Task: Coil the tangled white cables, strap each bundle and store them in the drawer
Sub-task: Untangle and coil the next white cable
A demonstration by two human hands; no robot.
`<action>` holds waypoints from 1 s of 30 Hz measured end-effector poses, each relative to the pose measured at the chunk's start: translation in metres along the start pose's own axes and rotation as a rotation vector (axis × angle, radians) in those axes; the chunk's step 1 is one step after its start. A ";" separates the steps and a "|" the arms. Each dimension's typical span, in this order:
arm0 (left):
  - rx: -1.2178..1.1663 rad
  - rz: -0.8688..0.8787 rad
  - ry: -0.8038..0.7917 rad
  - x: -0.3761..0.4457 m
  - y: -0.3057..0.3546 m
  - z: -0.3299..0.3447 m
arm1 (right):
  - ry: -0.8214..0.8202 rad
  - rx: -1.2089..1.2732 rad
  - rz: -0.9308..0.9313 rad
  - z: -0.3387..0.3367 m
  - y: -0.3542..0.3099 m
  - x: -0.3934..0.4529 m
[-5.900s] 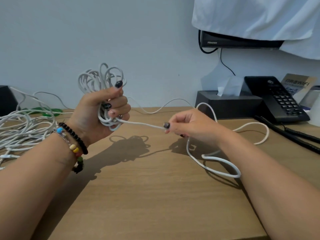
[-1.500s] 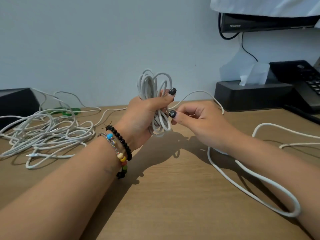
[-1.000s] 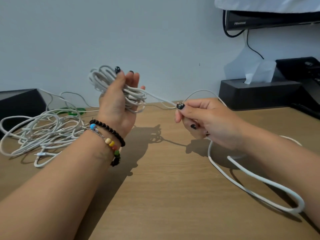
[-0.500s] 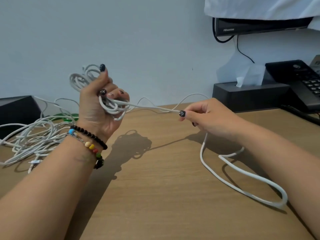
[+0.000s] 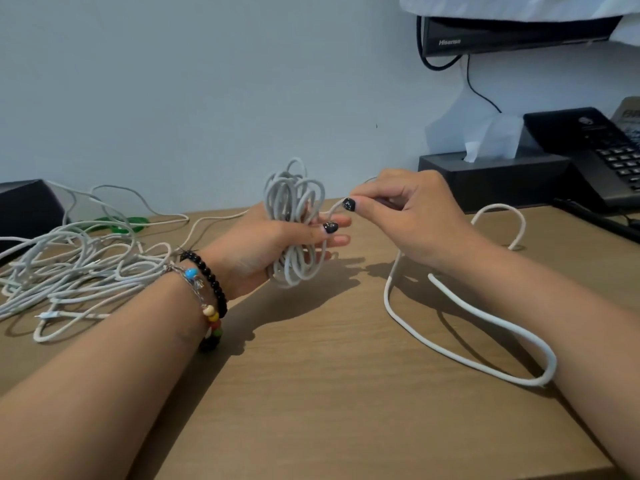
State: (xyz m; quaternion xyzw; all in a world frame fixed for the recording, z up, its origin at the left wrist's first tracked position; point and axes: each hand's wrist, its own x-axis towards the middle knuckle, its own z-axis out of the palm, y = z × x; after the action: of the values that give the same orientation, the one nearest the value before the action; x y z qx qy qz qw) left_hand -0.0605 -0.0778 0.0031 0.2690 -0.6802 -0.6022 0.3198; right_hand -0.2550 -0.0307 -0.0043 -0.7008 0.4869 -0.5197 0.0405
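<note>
My left hand [image 5: 270,247] holds a coil of thin white cable [image 5: 294,199] upright above the wooden desk [image 5: 311,393], loops sticking out above and below the palm. My right hand [image 5: 408,216] pinches the free strand of that cable right beside the coil, thumb and forefinger closed on it. A thicker white cable [image 5: 460,344] loops loosely on the desk under my right forearm. A tangled pile of white cables [image 5: 76,268] lies at the left of the desk. No drawer and no strap are in view.
A black tissue box [image 5: 491,178] and a black desk phone [image 5: 595,150] stand at the back right. A black box [image 5: 24,209] sits at the far left, with something green [image 5: 121,225] behind the tangle. A monitor [image 5: 512,32] hangs above.
My left hand has lowered and come toward the middle with the coil. My right hand has moved in from an arm's stretch to right beside the coil, adding another loop.
</note>
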 end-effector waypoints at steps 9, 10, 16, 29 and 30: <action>0.373 0.073 0.169 0.003 0.004 0.010 | 0.006 -0.039 0.007 0.003 0.007 0.000; 0.517 0.105 0.214 0.005 0.003 0.011 | -0.007 -0.052 0.004 0.004 0.007 -0.001; 0.753 0.150 0.501 0.018 0.000 -0.002 | -0.034 -0.089 0.038 0.004 0.006 -0.002; 0.002 0.146 0.794 0.008 0.009 -0.017 | 0.005 0.133 0.137 0.006 -0.002 -0.007; 0.057 0.151 0.724 0.008 0.005 -0.011 | 0.021 0.150 0.129 0.008 -0.003 -0.008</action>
State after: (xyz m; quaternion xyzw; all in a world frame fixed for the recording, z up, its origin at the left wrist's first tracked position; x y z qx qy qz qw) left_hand -0.0576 -0.0902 0.0101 0.4224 -0.5576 -0.4235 0.5756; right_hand -0.2467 -0.0269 -0.0122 -0.6576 0.4913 -0.5582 0.1212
